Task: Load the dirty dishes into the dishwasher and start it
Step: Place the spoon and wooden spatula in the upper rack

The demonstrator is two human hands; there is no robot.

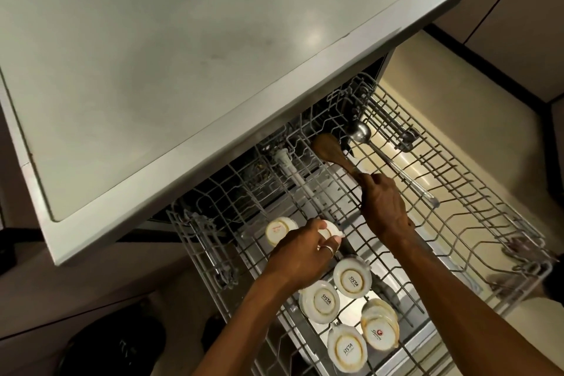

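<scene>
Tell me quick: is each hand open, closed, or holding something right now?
Left hand: fingers curled round a white cup.
Right hand: grips the wooden spoon by its handle.

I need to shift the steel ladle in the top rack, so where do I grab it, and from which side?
Take the steel ladle by its long handle near the free end, from above, at the right of the rack. The handle lies flat across the wires; its bowl sits far back beside the wooden spoon.
</scene>
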